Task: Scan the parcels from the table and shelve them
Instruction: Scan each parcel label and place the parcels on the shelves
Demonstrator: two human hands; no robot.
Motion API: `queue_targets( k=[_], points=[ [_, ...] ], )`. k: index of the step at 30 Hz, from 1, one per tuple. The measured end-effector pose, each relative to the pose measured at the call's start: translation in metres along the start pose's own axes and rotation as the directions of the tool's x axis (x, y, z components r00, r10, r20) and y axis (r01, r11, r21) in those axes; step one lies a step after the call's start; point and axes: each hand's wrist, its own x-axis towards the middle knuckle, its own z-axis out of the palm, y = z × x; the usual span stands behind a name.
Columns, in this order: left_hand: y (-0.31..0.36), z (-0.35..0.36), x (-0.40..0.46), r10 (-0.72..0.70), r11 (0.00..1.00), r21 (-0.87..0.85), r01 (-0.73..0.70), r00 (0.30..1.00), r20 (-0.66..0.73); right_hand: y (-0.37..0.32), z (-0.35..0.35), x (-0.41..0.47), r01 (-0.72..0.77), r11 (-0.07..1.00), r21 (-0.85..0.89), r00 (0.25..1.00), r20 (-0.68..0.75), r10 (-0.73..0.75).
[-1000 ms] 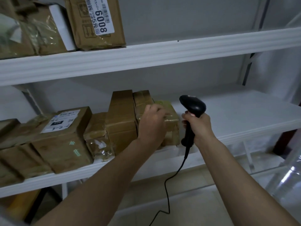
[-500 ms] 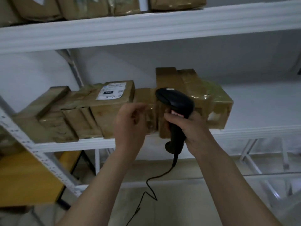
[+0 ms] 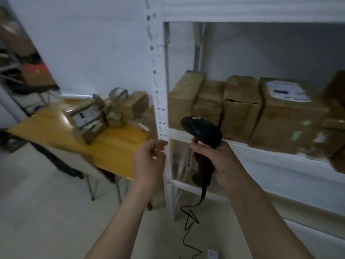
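Right of the white upright post, the shelf carries a row of brown parcels standing side by side, touching one another; one of them has a white label on its top. Left of the post stands the yellow worktop with a loose group of more parcels, well apart from both hands. Just right of the post, in front of the shelf edge, the right hand grips the handle of the black scanner; its fingers are clamped round the handle, and the scanner head points up and to the left, near the leftmost shelved parcel but not touching it. A black cable hangs from the handle down to the floor. Just left of the post, the left hand is empty, with fingers loosely curled and slightly apart, touching no parcel. The frame is somewhat blurred.
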Motion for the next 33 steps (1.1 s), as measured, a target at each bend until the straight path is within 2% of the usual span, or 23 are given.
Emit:
queue_targets(
  k=[6, 12, 20, 27, 33],
  points=[
    [-0.063, -0.077, 0.030, -0.113, 0.991, 0.071, 0.110, 0.993, 0.040, 0.045, 0.097, 0.022, -0.107, 0.994, 0.037, 0.993, 0.049, 0.105],
    [-0.102, -0.114, 0.050, -0.198, 0.978, 0.072, 0.197, 0.980, 0.005, 0.072, 0.146, 0.040, -0.187, 0.980, -0.066, 0.981, 0.038, 0.190],
    [-0.137, -0.124, 0.087, -0.264, 0.964, 0.051, 0.262, 0.963, 0.055, 0.090, 0.175, 0.084, -0.218, 0.973, -0.078, 0.976, -0.017, 0.218],
    [-0.178, -0.121, 0.165, -0.313, 0.950, 0.049, 0.309, 0.947, 0.080, 0.102, 0.201, 0.158, -0.257, 0.966, -0.024, 0.966, -0.044, 0.256],
    [-0.192, -0.078, 0.257, -0.294, 0.956, 0.090, 0.280, 0.924, 0.243, 0.096, 0.203, 0.234, -0.282, 0.959, 0.019, 0.954, -0.099, 0.283]
  ],
)
